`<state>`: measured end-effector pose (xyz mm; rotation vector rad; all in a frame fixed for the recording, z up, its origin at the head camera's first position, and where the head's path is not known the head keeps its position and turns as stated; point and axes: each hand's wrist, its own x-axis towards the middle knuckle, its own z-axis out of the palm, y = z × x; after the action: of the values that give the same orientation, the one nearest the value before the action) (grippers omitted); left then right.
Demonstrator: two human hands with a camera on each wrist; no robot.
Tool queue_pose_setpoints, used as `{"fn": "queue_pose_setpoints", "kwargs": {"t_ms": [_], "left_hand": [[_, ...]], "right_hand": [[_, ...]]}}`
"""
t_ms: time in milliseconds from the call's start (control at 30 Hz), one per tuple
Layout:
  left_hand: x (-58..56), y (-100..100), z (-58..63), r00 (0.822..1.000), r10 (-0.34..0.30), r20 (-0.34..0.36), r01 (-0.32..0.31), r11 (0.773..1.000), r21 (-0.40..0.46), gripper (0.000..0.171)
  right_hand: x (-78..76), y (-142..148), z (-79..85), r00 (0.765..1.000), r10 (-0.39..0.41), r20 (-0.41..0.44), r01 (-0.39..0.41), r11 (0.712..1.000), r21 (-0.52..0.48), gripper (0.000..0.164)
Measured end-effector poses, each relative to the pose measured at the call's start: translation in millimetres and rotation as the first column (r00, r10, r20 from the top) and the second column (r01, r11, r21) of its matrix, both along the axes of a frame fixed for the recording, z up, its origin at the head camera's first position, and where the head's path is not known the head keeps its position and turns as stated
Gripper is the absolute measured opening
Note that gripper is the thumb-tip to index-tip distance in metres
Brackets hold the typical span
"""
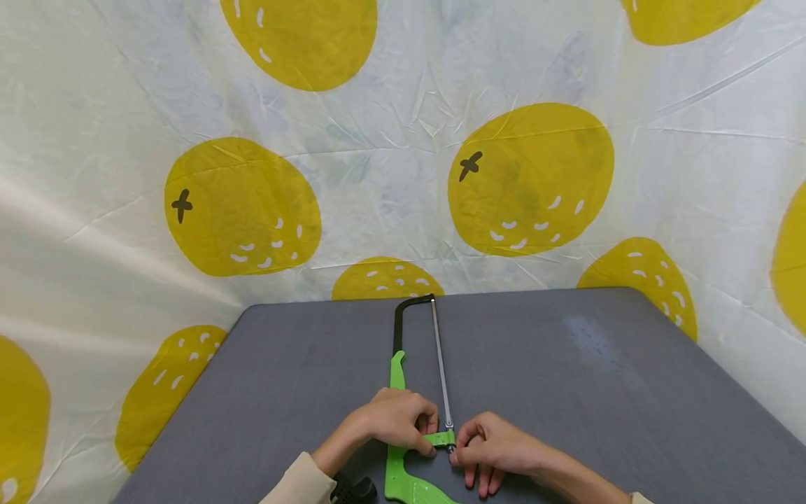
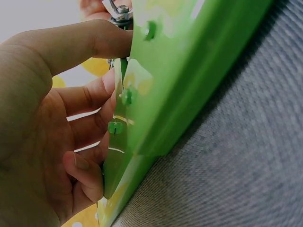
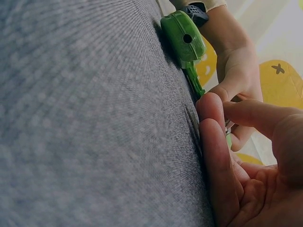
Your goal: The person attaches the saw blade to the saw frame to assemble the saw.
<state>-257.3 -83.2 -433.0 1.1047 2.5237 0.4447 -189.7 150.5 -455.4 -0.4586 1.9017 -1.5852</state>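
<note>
A hacksaw with a green handle [image 1: 403, 476] and a black front bow [image 1: 399, 329] lies flat on the grey table, pointing away from me. Its thin silver blade [image 1: 441, 364] runs along the right side. My left hand [image 1: 397, 420] grips the green frame, thumb on one face and fingers round the other, as the left wrist view shows. With thumb and forefinger, my right hand [image 1: 497, 448] pinches the small metal wing nut [image 1: 451, 450] at the blade's near end. In the right wrist view my right fingers mostly hide that nut; the handle's butt [image 3: 182, 40] shows beyond them.
Grey cloth covers the table [image 1: 302, 364], with a pale patch [image 1: 592, 336] toward the right. A white curtain printed with yellow fruit [image 1: 529, 178] hangs behind and along both sides. A black wrist device [image 1: 352, 490] sits by the left sleeve [image 1: 302, 483].
</note>
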Motion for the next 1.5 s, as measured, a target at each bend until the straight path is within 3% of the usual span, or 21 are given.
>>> {"fn": "queue_pose_setpoints", "kwargs": {"t_ms": [1500], "left_hand": [[-0.6, -0.1, 1.7, 1.000, -0.005, -0.005, 0.005, 1.000, 0.001, 0.022]], "right_hand": [[-1.2, -1.3, 1.4, 1.000, -0.024, 0.009, 0.023, 0.999, 0.027, 0.019]]}}
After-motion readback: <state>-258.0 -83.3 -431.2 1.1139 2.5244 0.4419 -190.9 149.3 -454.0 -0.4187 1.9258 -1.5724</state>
